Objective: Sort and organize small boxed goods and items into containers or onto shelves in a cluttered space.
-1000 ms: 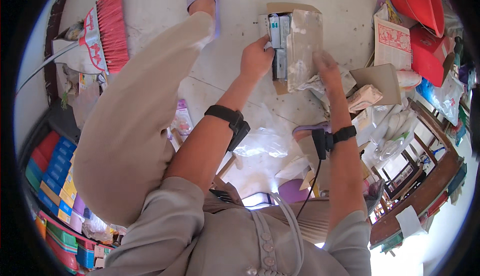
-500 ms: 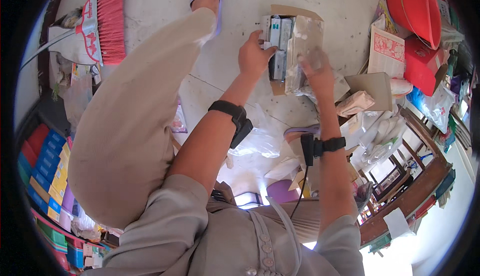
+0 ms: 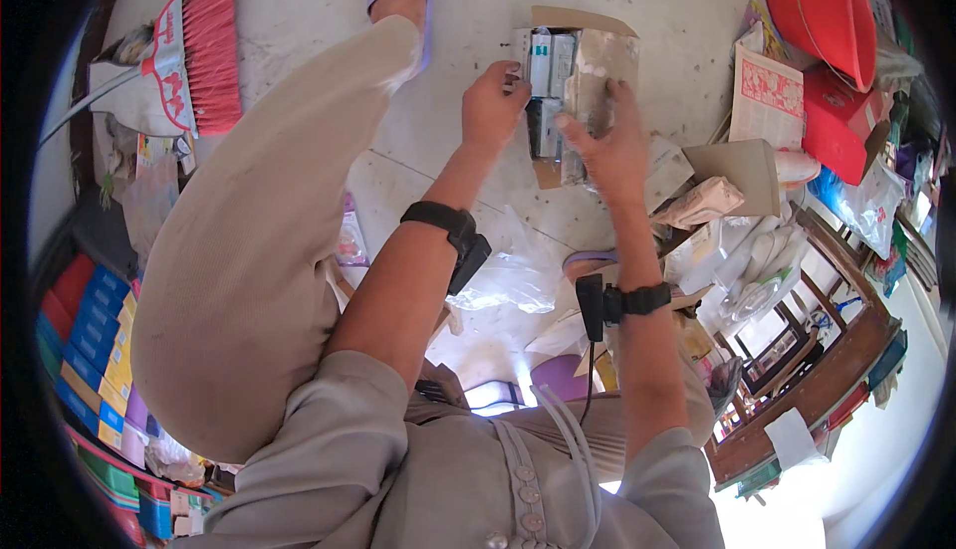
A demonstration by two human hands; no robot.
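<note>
We have the cardboard box (image 3: 583, 18) on the floor (image 3: 687, 31) ahead of us, slim cartons (image 3: 561, 61) showing along its left part and a worn, stained flap (image 3: 602, 56) lying over its right part. To handle it well, we would let our left hand (image 3: 493, 106) steady the left wall, so the box does not slide or twist while the flap is worked. Our right hand (image 3: 615, 151) should bear lightly on the flap: the cardboard looks tired and could tear at the crease if we forced it. We would also keep both thumbs clear of the cartons' edges, so none gets crushed or dragged up with the cardboard.

Just now our right hand is spread wide over the lower part of the flap, thumb well apart from the fingers, gripping nothing. Our left hand is curled at the left edge of the box; its fingertips are partly hidden, so we can't make out whether they pinch the wall or only rest beside it.

Compared with half a second ago, our right thumb and fingers have fanned out from a more bunched pose. Our left thumb, which reached in toward the cartons then, has drawn back to the edge. The box sits in much the same place on the floor, with the cartons inside it
</note>
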